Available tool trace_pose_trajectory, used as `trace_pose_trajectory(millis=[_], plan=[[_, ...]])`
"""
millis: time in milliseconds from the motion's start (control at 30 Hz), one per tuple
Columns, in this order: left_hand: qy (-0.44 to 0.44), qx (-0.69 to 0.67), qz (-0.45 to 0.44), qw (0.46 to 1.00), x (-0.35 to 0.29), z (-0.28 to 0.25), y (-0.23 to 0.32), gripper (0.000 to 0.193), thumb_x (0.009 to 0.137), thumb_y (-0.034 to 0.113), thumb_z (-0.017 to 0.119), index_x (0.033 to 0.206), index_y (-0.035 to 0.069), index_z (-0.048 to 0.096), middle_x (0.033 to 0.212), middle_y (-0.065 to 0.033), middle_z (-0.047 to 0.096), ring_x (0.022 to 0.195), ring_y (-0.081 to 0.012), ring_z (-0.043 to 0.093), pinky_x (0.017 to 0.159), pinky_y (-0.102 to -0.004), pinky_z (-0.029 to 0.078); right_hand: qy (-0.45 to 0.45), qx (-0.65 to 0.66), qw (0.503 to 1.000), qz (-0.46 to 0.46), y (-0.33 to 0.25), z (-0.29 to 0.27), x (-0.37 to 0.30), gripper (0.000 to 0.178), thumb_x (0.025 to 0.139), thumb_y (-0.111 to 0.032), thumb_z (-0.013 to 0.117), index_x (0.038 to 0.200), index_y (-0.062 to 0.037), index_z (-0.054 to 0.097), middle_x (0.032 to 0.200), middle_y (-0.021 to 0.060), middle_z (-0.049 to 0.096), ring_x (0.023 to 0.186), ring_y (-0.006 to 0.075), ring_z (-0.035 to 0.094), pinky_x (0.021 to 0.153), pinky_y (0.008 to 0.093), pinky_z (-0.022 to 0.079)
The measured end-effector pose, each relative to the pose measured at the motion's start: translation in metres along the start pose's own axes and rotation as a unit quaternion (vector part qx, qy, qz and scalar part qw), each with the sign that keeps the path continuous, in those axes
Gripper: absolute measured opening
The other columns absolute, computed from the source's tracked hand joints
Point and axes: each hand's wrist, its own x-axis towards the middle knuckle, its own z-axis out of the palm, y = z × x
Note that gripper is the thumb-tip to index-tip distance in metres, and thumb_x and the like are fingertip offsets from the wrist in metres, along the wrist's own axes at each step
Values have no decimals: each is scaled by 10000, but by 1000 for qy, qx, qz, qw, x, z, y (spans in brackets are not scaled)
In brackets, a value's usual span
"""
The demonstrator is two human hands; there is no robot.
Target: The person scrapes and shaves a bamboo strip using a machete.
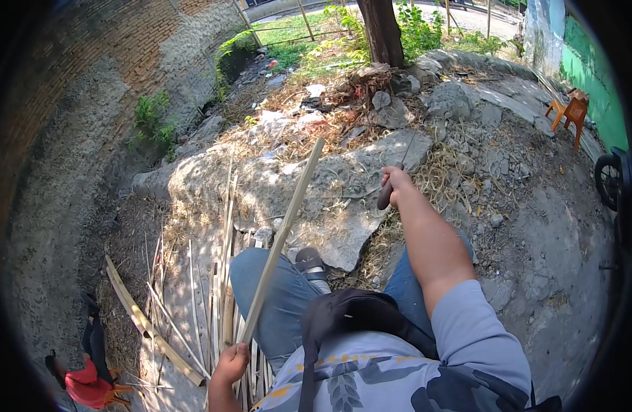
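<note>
Pale bamboo strip (pixel 286 233) in my left hand (pixel 230 362), knife (pixel 385 196) in my right hand (pixel 397 182), on rough, sunlit ground (pixel 549 240).
My left hand is closed low on the strip, which slants up across my left leg (pixel 295 302); my right fist grips the knife's dark handle, blade pointing away. More split strips (pixel 217 302) lie on the ground at my left. Ahead sits a broken concrete slab (pixel 340 237), then scattered litter (pixel 309 120) towards a tree trunk (pixel 381 31). A worn brick wall (pixel 89 117) stands left; a green wall (pixel 596 69) and orange chair (pixel 575 113), right.
</note>
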Motion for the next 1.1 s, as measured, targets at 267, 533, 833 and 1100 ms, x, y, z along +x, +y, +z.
trace_pose_trajectory(millis=[267, 533, 833, 1100], plan=[[14, -26, 12, 999, -10, -4, 13, 545, 1066, 502, 511, 827, 31, 645, 692, -8, 572, 646, -102, 510, 604, -282, 432, -55, -37, 997, -28, -15, 13, -20, 158, 913, -112, 721, 885, -85, 569, 718, 5, 547, 591, 115, 523, 520, 258, 472], [-18, -45, 118, 992, 11, 4, 23, 537, 1075, 504, 476, 867, 37, 640, 741, 10, 561, 708, -114, 502, 667, -303, 443, -80, -13, 996, -41, -20, -3, -12, 128, 927, -120, 711, 953, -83, 591, 746, 6, 550, 621, 123, 535, 550, 259, 482], [14, -46, 165, 985, -3, 9, 51, 580, 1047, 601, 465, 834, 81, 609, 718, 40, 517, 656, -76, 446, 589, -270, 402, 0, -38, 998, -54, -11, 3, -7, 85, 954, -136, 667, 922, -90, 603, 705, 25, 554, 620, 167, 553, 619, 314, 491], [-48, -52, 150, 986, 16, 20, 22, 529, 1071, 539, 465, 904, 68, 638, 735, 38, 537, 660, -74, 470, 600, -252, 405, -22, -48, 997, -52, 0, 13, -19, 91, 933, -95, 677, 930, -81, 588, 723, 23, 560, 613, 148, 553, 553, 267, 487]])
